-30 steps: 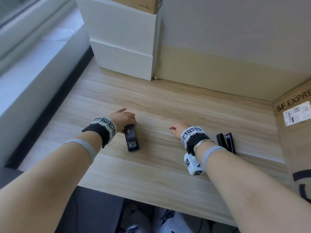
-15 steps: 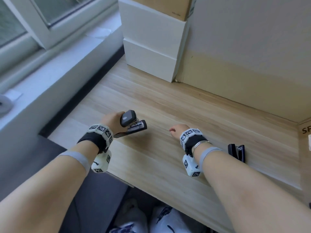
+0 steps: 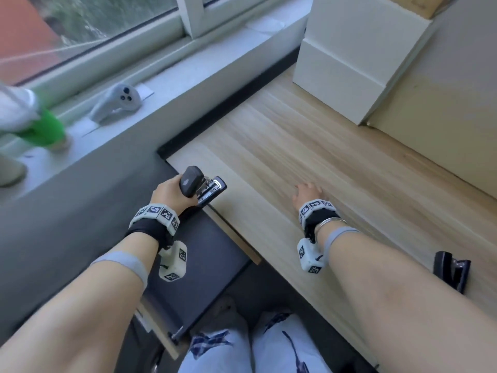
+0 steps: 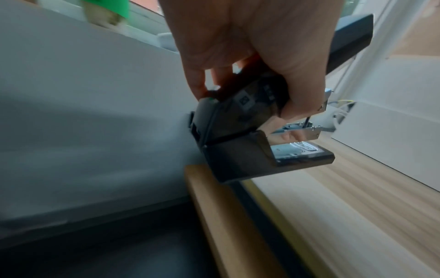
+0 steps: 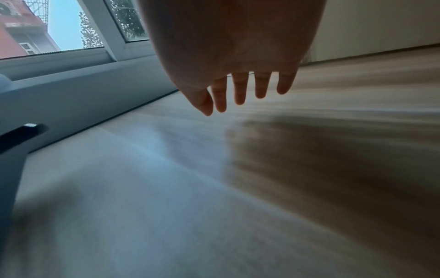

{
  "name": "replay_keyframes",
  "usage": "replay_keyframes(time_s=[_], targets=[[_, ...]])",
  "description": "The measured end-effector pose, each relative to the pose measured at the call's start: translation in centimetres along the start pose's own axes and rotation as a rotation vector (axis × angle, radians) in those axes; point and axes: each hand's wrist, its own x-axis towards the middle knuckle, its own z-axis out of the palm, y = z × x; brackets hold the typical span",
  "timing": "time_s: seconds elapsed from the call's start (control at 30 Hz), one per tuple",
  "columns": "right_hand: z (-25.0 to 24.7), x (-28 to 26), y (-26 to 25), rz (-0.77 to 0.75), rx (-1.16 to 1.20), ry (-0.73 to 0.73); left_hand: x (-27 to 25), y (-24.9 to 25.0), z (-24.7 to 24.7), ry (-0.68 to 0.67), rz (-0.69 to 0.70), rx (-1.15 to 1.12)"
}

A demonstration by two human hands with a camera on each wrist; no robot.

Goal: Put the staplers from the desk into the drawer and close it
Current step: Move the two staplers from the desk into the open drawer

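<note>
While your left hand (image 3: 172, 193) grips the stapler (image 3: 203, 185) over the drawer (image 3: 204, 251) (ready to drop), your right hand (image 3: 308, 192) rests relaxed, fingers straight, on the desk (image 3: 336, 146).

1. A white controller (image 3: 115, 102) lies on the grey sill (image 3: 80, 146), on top of a sheet of paper.
2. Left of it on the same sill stands something green and white (image 3: 32, 122), too blurred to name.
3. Above the sill runs a white-framed window (image 3: 188, 20), with greenery and a red wall beyond the glass.
4. Two white boxes (image 3: 349, 57) are stacked in the far corner, against the wall.
5. A cardboard box (image 3: 414, 4) sits on that white stack, only its bottom edge in view.
6. Another sheet of paper (image 3: 266, 24) lies on the sill, near the white boxes.
7. Pale trousers (image 3: 269, 348) with a dark blue pattern show at the bottom.
</note>
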Motion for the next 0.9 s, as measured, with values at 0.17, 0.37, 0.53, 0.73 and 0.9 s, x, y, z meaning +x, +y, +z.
replay_keyframes(time_s=[0.17,0.37,0.53,0.73,0.9], targets=[[2.0,-0.6,-3.5,-0.011,0.077,0.121,-1.3,-5.9,-0.4,0.057,-0.129,-0.103],[7.4,-2.7,-7.7,-0.018,0.063,0.111,-1.8,-13.7,2.8,-0.008,-0.261,-0.04],[9.1,-2.6,-8.7,0.039,0.02,0.162,0.3,-16.2,6.4,-0.058,-0.292,-0.005],[10.7,-2.3,-8.7,0.048,-0.021,0.296,4.1,-18.0,10.9,-0.143,-0.285,0.072],[11.4,-2.1,-8.7,0.044,-0.009,0.385,6.3,-19.5,13.7,-0.18,-0.279,0.117]])
